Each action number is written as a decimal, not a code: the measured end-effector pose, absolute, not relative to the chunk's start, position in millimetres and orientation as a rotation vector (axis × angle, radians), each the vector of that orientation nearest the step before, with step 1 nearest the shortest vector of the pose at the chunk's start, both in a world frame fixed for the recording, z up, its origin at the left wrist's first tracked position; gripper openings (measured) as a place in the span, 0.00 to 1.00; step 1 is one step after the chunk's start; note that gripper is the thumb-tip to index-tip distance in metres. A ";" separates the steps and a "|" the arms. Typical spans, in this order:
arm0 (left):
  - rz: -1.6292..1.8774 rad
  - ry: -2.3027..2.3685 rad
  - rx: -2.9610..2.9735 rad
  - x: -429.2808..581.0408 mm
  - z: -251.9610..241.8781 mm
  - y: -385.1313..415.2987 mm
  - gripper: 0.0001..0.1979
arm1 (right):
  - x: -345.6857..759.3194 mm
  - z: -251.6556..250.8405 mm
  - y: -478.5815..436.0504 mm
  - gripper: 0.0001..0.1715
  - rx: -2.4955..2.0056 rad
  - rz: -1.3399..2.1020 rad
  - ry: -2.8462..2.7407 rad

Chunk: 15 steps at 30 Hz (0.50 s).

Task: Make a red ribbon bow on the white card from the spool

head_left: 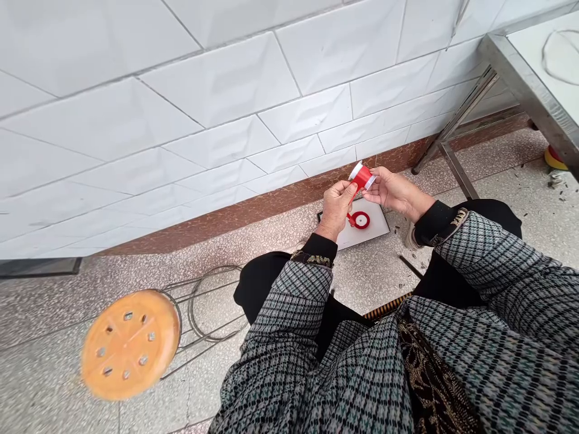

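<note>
A white spool wound with red ribbon [363,177] is held up between my two hands in front of the wall. My left hand [337,208] pinches the red ribbon at the spool's lower left side, and a red strip hangs below its fingers. My right hand [395,190] has its thumb and fingers around the spool's right end, against the white rim. Beneath the hands, a red ring-shaped roll with a white centre [360,220] lies on a flat white board or shallow box [375,232] on the floor.
An orange round stool seat [131,343] with metal legs lies on its side to the left. A metal-framed table [529,78] stands at the right. White wall tiles [235,78] rise ahead. Small dark bits litter the speckled floor [502,187], and a dark stick [411,266] lies near my knees.
</note>
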<state>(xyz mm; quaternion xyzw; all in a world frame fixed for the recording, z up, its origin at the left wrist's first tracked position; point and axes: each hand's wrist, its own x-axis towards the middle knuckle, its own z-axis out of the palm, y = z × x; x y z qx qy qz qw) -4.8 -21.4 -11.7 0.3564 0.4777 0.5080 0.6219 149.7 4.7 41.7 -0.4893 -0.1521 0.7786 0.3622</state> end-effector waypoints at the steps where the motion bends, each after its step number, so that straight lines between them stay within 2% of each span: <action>1: 1.184 1.091 0.816 -4.9 -12.3 -21.3 0.22 | 149.6 42.4 4.3 0.11 -1.253 2.007 -0.381; 8: 1.198 1.019 0.810 -4.7 -12.9 -22.5 0.26 | 148.0 44.3 2.8 0.13 -1.253 2.009 -0.339; 13: 1.134 0.991 0.719 -5.9 -14.4 -20.5 0.25 | 148.9 45.3 2.0 0.13 -1.228 2.061 -0.303; 15: 1.079 0.915 0.672 -7.6 -15.1 -19.1 0.28 | 149.2 46.8 1.3 0.12 -1.212 2.101 -0.264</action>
